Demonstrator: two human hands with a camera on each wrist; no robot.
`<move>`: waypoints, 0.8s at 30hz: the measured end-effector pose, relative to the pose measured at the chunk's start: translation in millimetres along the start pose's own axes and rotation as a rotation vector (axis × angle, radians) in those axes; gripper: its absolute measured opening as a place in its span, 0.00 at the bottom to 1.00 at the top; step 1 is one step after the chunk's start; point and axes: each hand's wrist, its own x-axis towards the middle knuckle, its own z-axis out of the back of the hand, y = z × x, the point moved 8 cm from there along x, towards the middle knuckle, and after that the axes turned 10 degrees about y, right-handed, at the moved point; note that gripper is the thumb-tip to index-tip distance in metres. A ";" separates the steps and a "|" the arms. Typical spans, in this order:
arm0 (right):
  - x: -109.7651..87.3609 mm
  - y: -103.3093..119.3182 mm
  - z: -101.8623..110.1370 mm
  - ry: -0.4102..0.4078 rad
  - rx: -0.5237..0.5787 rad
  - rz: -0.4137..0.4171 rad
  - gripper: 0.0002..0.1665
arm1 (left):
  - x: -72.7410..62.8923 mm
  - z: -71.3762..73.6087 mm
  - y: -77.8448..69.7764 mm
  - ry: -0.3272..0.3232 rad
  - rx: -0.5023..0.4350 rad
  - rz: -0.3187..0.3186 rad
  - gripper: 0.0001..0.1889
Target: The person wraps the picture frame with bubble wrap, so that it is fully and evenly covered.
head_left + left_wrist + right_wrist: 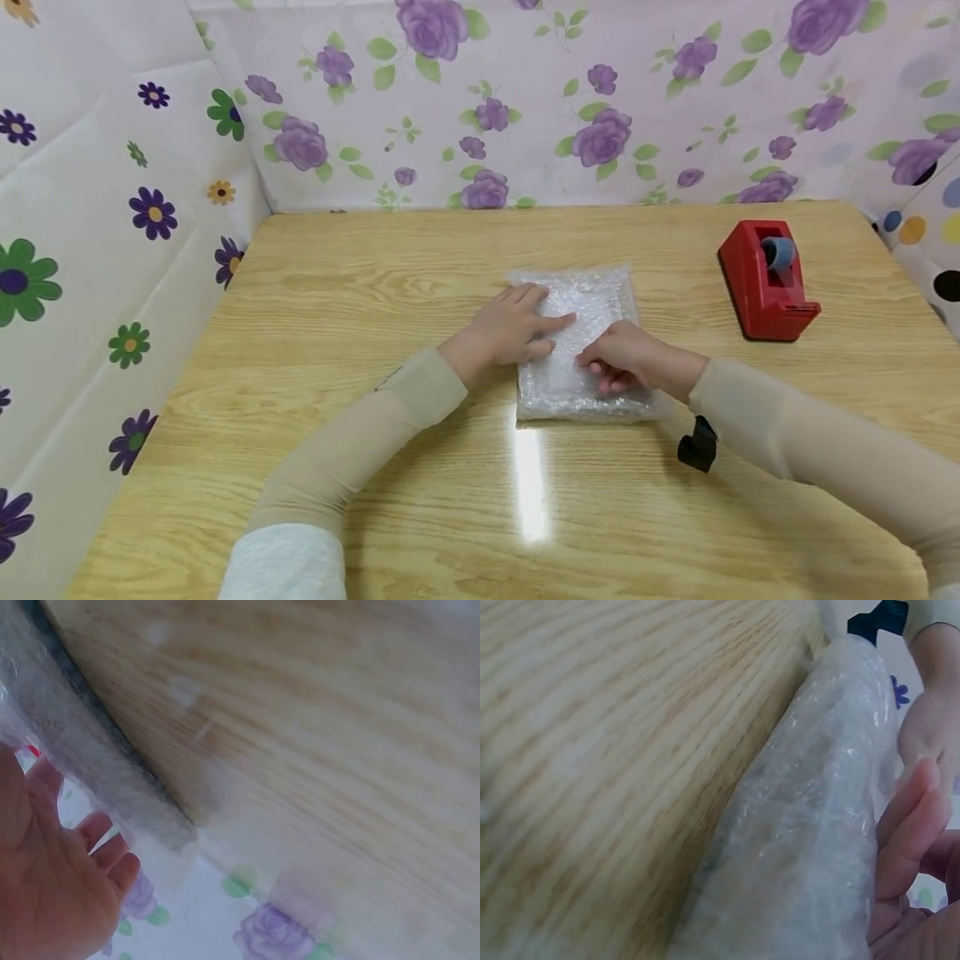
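Note:
A flat rectangular package in clear bubble wrap (588, 293) lies on the wooden table before me. My left hand (512, 327) rests on its left part with the fingers spread out. On the right half, my right hand (624, 354) has its fingers curled, and its index fingertip and thumb come down on the wrap near the middle. No separate thing shows between those fingers. In the left wrist view, the left palm (60, 870) is beside the package's thick wrapped edge (90, 742). The right wrist view shows bent right fingers (907, 825) along the wrap's side (802, 825).
A red tape dispenser (768, 283) with a blue-cored roll stands on the right of the table (360, 275). Flower-patterned cloth (487, 100) hangs behind the far edge and along the left. A black strap (697, 444) hangs below the right wrist.

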 end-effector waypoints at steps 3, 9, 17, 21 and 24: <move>2.8 0.7 1.5 -0.026 -0.028 -0.003 0.15 | 2.6 6.1 -2.2 -0.060 -0.017 0.039 0.24; 3.8 4.0 1.7 -0.078 -0.121 0.010 0.16 | 7.3 21.6 -9.6 -0.262 -0.023 0.147 0.24; -2.6 9.8 -1.1 -0.051 -0.279 0.099 0.21 | 7.2 24.9 -14.3 -0.317 0.088 0.207 0.22; -13.7 18.1 -2.0 -0.116 -0.483 0.213 0.19 | 7.7 24.6 -18.8 -0.332 0.060 0.123 0.19; -25.2 25.2 -3.6 -0.239 -0.654 0.302 0.15 | 8.4 23.6 -21.7 -0.343 0.000 0.038 0.18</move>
